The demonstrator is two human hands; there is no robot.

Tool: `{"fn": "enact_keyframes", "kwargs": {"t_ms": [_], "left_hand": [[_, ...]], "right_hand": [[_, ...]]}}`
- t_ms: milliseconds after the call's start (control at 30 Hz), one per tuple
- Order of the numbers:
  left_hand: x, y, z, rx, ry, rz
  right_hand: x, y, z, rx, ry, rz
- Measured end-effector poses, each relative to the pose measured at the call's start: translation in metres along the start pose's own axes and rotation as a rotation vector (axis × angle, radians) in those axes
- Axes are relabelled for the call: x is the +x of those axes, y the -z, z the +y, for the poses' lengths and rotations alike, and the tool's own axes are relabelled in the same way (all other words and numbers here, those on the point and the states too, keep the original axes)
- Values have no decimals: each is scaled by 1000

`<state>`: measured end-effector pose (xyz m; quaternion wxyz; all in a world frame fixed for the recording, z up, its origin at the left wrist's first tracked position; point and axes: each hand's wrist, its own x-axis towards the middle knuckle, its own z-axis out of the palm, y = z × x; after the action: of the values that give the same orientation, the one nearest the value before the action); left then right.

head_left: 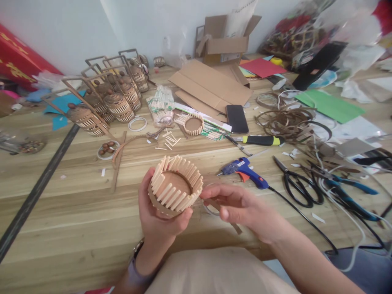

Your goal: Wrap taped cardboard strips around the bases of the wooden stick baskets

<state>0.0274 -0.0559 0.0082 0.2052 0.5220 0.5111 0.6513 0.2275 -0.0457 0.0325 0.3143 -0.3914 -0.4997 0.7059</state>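
Observation:
My left hand (159, 216) is closed around a small round basket (175, 185) with a brown cardboard base and a wall of upright light wooden sticks. Its open side tilts toward me. My right hand (237, 206) is just right of the basket, fingers pinched on a thin brown strip (216, 206) that curls near the basket's rim. Both hands are above the near edge of the wooden table (76, 212).
A blue glue gun (245, 171) lies just beyond my right hand, with black scissors (298, 185) and blue pliers (352, 192) further right. A phone (237, 118), a yellow-handled tool (263, 140), loose sticks (168, 141), finished baskets (110, 102) and cardboard (211, 85) lie further back.

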Motion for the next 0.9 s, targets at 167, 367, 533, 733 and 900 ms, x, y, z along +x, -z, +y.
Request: {"fn": "enact_keyframes", "kwargs": {"t_ms": [167,367,533,733,900], "left_hand": [[1,3,-5,-104,57,44],[6,-2,-1,-488,357,45],[7,-1,6,-655,518,45],[5,12,-5,-822,674,-21],[6,11,-2,-947,678,-131]], "right_hand": [[-11,-6,-10,-350,190,50],[-14,-10,-16,-603,308,291],[-17,-10,-19,-755,297,397],[-19,-8,-21,-838,379,383],[-16,-9,-25,-811,359,369]]}}
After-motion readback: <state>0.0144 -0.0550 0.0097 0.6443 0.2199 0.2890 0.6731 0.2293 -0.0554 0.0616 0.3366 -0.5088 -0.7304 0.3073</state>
